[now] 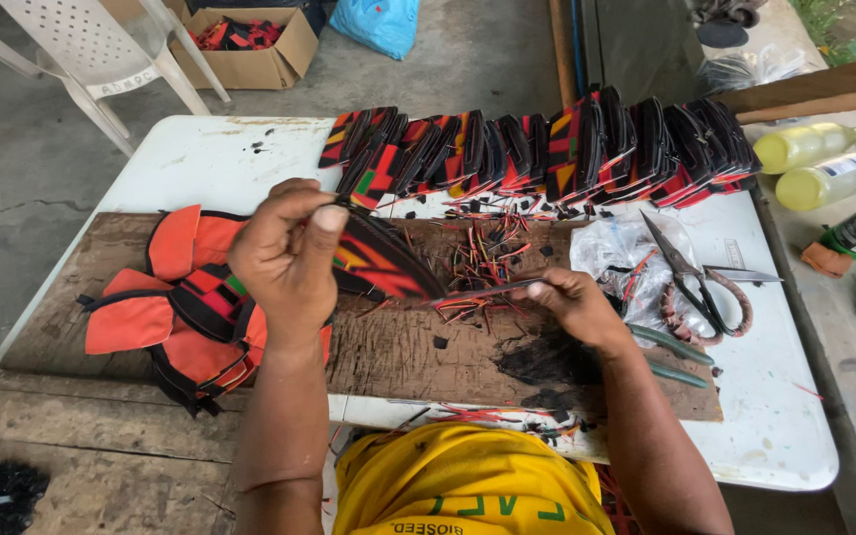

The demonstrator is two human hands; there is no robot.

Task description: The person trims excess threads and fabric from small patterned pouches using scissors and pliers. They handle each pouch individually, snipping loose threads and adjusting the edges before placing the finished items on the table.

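Head view: left hand [284, 260] pinches striped pouch [380, 260] (perhaps fabric).

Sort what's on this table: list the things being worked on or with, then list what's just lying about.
In use:
left hand holding the striped fabric piece
right hand pressing a thin tool to it
wooden board

Lying about:
scissors
two yellow bottles
orange pieces
row of striped pieces
cardboard box

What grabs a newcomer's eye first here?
Centre frame, the left hand pinches a black, red and yellow fabric piece while the right hand holds a thin tool to its edge. Behind them, a long row of matching pieces lines the white table; orange ones are piled at left.
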